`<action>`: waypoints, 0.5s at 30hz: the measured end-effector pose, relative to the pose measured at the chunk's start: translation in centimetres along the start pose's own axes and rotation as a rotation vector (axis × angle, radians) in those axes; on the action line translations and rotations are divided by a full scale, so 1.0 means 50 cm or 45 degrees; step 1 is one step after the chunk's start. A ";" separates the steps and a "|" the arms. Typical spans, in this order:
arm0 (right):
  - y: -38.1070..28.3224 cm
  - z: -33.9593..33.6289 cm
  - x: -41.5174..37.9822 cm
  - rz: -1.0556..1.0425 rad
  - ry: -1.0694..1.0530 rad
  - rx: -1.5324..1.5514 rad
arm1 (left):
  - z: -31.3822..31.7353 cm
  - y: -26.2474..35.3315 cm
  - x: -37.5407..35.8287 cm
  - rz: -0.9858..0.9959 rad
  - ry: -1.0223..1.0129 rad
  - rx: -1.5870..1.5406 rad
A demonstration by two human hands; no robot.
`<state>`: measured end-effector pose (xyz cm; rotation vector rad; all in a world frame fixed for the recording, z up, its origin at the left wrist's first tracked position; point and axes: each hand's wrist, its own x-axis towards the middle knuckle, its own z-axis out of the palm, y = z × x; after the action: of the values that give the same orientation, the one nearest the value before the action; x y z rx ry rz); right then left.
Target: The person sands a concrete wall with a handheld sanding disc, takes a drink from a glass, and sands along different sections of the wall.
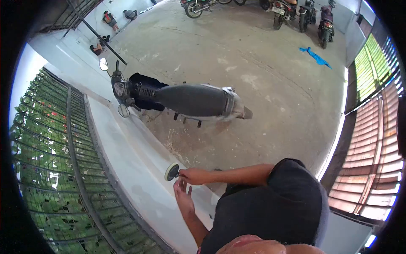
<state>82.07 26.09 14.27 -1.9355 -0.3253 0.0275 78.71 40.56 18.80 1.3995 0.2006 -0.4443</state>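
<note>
My right hand (193, 176) is closed round the short dark handle of a round pad (172, 171). The pad has a black back and a pale yellowish-white rim, and it stands on edge, overlapping the white wall (146, 178) in this view. Just below the handle is my left hand (183, 197). Its fingers are stretched out and partly spread, with the fingertips right by my right hand. Both hands are over the low white wall that runs beside me.
A parked motorbike (194, 99) stands just beyond the wall. A metal fence (72, 139) with plants behind it tops the wall. More motorbikes (279, 12) line the back. A blue cloth (315, 57) lies on the concrete floor. Far off, a person (111, 20) is by the wall.
</note>
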 end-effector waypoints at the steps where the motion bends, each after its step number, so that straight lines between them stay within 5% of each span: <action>1: -0.022 0.000 -0.047 0.008 -0.001 0.020 | 0.019 -0.026 -0.025 0.045 -0.076 -0.134; 6: -0.060 -0.037 -0.239 0.207 -0.177 -0.251 | 0.109 -0.171 -0.109 0.283 -0.219 -0.526; 15: -0.104 -0.107 -0.392 -0.128 -0.458 -0.521 | 0.205 -0.244 -0.254 0.492 0.281 -0.269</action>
<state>63.05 18.32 18.43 -2.3158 -0.7120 0.2629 60.95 31.54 14.51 1.2406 0.1460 0.0512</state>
